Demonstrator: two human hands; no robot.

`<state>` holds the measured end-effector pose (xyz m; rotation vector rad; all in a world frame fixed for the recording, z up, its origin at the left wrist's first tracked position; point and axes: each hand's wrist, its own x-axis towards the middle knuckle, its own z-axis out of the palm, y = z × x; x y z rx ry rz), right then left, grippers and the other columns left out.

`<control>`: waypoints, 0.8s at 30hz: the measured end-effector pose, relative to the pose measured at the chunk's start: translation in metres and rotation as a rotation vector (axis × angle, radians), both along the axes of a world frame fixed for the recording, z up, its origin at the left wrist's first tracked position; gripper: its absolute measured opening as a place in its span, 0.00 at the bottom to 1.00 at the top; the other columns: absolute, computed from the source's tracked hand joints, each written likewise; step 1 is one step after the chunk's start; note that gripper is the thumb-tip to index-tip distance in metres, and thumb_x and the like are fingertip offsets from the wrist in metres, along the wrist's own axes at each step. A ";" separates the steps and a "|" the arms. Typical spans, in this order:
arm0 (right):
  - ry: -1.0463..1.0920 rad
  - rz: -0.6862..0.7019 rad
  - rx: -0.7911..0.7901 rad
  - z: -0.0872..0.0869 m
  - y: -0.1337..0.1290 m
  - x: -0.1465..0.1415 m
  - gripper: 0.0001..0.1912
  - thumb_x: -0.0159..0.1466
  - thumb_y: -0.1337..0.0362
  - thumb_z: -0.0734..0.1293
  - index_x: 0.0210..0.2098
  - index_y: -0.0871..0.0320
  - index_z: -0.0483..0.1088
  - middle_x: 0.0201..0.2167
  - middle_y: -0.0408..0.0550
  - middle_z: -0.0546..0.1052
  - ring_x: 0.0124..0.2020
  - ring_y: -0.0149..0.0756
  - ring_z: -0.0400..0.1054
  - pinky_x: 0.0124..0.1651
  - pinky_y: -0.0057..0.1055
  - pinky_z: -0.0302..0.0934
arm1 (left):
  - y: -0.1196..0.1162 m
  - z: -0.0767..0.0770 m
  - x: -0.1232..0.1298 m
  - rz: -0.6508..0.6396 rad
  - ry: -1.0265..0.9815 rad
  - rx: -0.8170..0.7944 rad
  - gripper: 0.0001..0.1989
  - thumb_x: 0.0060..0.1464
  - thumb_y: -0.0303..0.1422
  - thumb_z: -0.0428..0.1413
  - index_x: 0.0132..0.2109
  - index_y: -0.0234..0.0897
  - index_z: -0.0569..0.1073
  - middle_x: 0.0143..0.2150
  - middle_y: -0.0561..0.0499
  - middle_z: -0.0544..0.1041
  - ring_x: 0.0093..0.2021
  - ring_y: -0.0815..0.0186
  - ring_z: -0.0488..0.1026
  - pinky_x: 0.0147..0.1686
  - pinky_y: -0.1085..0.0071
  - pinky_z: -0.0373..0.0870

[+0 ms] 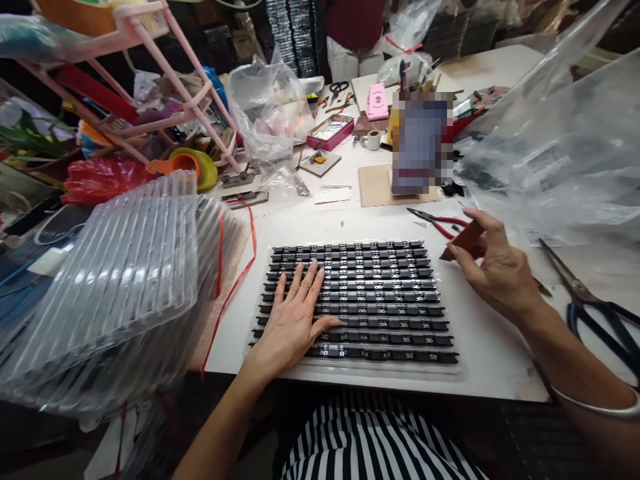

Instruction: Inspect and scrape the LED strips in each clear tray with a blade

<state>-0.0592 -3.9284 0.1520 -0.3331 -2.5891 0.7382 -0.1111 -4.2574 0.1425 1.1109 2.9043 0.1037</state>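
Observation:
My left hand (290, 327) lies flat, fingers spread, on rows of black strips (383, 311) with small silvery parts. These strips sit side by side in a clear plastic tray (350, 368) on the white work surface. To the right of the tray, my right hand (507, 277) pinches a small flat orange-brown piece (469, 238) with a dark tip; its exact kind is unclear. Just beyond that hand lie red-handled pliers (440, 219). Dark-handled scissors (587, 303) rest further right.
Stacked clear ribbed trays (115, 267) stand at the left, beside a red ribbon (235, 287). A pink rack (150, 60) rises behind them. Plastic bags (560, 147) crowd the right. A blurred-out upright object (420, 143) stands at the back, and a person (355, 33) is beyond.

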 end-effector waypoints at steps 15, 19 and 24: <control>0.091 0.080 -0.116 0.007 0.005 0.006 0.32 0.63 0.65 0.59 0.65 0.53 0.48 0.37 0.46 0.77 0.33 0.38 0.73 0.39 0.35 0.67 | 0.017 -0.012 0.004 -0.071 0.187 0.016 0.38 0.62 0.52 0.37 0.70 0.36 0.37 0.70 0.39 0.49 0.69 0.53 0.47 0.65 0.50 0.47; 0.112 0.065 -0.143 0.012 0.006 0.009 0.33 0.63 0.65 0.59 0.66 0.54 0.47 0.37 0.46 0.77 0.33 0.37 0.73 0.39 0.35 0.67 | 0.021 -0.009 0.007 -0.056 0.181 0.033 0.37 0.63 0.51 0.37 0.70 0.35 0.37 0.70 0.39 0.49 0.70 0.53 0.46 0.64 0.51 0.48; 0.129 0.103 -0.162 0.010 0.006 0.009 0.33 0.63 0.67 0.58 0.66 0.55 0.47 0.37 0.47 0.77 0.33 0.36 0.72 0.39 0.34 0.66 | 0.034 -0.009 0.019 -0.103 0.133 0.047 0.38 0.62 0.52 0.39 0.70 0.37 0.40 0.70 0.41 0.49 0.70 0.53 0.45 0.65 0.51 0.47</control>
